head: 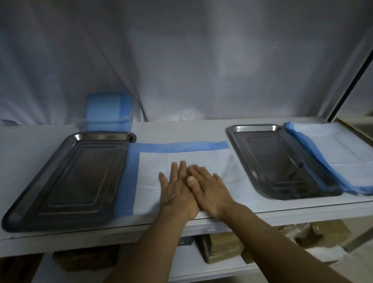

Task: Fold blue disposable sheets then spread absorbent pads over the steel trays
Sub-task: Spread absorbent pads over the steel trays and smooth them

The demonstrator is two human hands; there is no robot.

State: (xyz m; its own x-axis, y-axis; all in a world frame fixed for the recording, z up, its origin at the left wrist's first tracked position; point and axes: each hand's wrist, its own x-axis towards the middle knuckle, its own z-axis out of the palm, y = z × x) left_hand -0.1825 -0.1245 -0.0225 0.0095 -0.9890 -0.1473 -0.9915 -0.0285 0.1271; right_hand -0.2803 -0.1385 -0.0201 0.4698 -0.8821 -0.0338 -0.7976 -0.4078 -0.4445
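White shelf top (180, 128), bearing two steel trays, left (67, 181) and right (280, 162), with an absorbent pad (182, 157) spread between, another pad (349, 154) far right, blue folded stack (108, 113) behind.

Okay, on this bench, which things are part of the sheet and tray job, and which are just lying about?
Job: left tray, right tray, middle pad under both flat hands, right-side pad, blue folded stack.
Lying about: cardboard boxes on the lower shelf.

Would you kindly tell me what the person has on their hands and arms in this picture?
Nothing is worn: the left hand and right hand are bare, without gloves, rings or a watch, and both forearms are uncovered, with no sleeve in view.
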